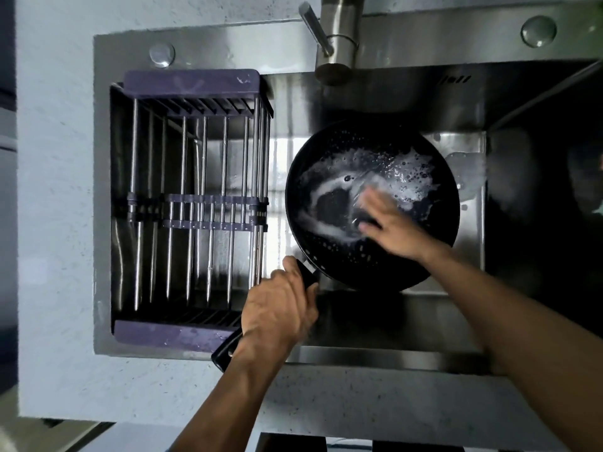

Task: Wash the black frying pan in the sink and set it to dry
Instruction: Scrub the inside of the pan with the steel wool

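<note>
A round black frying pan (pixel 372 203), streaked with white suds, tilts inside the steel sink (pixel 424 327). The left hand (pixel 277 308) clenches its long black handle (pixel 225 350); the right hand (pixel 391 226), blurred, presses a scrubber whose hold I cannot tell. Soapy fingers could let the pan slip.
</note>
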The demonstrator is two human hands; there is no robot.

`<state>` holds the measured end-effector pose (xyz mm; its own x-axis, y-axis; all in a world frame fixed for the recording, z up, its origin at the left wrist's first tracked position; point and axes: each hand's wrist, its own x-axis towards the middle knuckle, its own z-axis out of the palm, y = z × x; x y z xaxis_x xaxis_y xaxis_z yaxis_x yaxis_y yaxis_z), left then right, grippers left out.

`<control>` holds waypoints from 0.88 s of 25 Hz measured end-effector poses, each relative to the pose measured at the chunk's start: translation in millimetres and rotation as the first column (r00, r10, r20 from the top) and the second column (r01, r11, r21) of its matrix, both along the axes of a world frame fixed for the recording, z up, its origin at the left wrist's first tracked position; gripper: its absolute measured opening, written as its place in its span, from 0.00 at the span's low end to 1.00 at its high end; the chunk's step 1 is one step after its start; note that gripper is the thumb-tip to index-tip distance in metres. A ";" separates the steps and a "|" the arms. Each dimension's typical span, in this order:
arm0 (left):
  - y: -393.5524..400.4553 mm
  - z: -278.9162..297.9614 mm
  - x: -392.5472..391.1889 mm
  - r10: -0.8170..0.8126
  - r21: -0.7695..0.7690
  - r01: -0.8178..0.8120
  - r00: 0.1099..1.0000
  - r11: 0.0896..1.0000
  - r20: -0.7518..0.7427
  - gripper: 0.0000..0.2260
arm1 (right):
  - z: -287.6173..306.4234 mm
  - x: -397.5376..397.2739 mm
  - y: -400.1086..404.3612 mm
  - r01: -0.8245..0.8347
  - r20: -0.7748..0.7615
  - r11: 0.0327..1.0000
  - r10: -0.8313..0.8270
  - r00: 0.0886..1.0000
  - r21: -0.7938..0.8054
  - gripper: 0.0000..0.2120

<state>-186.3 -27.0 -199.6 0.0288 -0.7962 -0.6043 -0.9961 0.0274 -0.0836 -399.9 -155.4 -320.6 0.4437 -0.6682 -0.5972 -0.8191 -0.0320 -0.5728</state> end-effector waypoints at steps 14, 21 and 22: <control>-3.1 2.7 1.7 -0.014 -0.004 0.014 1.000 1.000 0.008 0.29 | 62.1 106.1 25.5 0.180 0.446 0.840 -0.439 0.780 0.512 0.27; -2.7 6.5 -1.7 -0.036 -0.011 0.036 0.999 0.999 0.000 0.28 | 64.8 11.7 38.4 -0.059 0.048 0.888 0.042 0.998 0.455 0.25; -2.6 7.3 -1.7 -0.042 0.000 0.042 0.999 0.999 0.014 0.29 | 60.9 38.3 40.6 -0.100 0.214 0.890 0.002 0.977 0.445 0.23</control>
<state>-188.0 -29.6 -192.4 0.0036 -0.7971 -0.6038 -0.9928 0.0694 -0.0975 -361.6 -114.9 -259.7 0.6134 -0.3215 -0.7213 -0.6881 0.2306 -0.6880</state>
